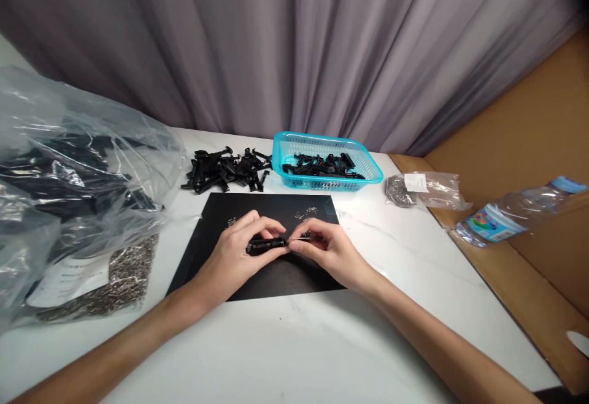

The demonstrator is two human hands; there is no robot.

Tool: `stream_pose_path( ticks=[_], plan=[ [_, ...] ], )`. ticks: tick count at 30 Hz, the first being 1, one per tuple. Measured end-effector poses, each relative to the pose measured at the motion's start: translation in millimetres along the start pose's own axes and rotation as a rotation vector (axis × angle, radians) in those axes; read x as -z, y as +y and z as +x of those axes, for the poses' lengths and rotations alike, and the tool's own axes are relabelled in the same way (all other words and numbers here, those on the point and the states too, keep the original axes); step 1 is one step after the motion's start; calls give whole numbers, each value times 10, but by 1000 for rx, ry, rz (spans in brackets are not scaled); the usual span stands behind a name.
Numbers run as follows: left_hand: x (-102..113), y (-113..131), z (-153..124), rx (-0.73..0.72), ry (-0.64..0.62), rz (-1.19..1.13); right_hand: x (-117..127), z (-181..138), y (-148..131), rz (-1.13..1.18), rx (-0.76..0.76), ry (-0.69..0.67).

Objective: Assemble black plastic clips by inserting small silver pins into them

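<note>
Over a black mat (207,269), my left hand (239,247) is closed on a black plastic part (264,245), long and narrow, held roughly level. My right hand (322,244) pinches a thin metal pin (300,238) at the part's right end. The fingertips of both hands nearly meet there. Whether the pin touches the part or sits inside it is too small to tell. Small shiny metal pieces (307,213) lie on the mat behind my right hand. A few more metal pieces (232,222) lie behind my left hand.
Behind the mat are a pile of black plastic parts (221,170) and a blue basket (375,174) holding similar parts. Large clear bags (92,103) and a bag of metal pins (133,269) stand left. At right are a small bag (400,190) and a plastic bottle (515,211).
</note>
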State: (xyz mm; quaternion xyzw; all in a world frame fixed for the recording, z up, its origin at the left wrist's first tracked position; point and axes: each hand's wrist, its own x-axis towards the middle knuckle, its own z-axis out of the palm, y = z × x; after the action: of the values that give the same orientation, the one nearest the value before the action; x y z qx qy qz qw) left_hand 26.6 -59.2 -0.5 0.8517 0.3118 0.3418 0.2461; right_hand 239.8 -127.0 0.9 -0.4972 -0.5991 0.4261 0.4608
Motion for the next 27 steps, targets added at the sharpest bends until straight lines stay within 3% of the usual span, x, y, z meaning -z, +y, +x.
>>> stream_pose_path(
  ticks=[5,10,18,23,27],
  plan=[
    [-21,62,-22,-23,-46,-83,-74,-26,-2,8,7,70],
    [-35,138,-50,95,-81,-129,-92,-38,-52,52,46,132],
    [0,242,-4,291,-194,-274,167,10,-51,-236,143,418],
    [-20,163,-67,318,-279,-297,223,76,42,-235,87,412],
    [-23,75,-107,251,-319,-248,176,64,42,-243,73,357]
  ],
)
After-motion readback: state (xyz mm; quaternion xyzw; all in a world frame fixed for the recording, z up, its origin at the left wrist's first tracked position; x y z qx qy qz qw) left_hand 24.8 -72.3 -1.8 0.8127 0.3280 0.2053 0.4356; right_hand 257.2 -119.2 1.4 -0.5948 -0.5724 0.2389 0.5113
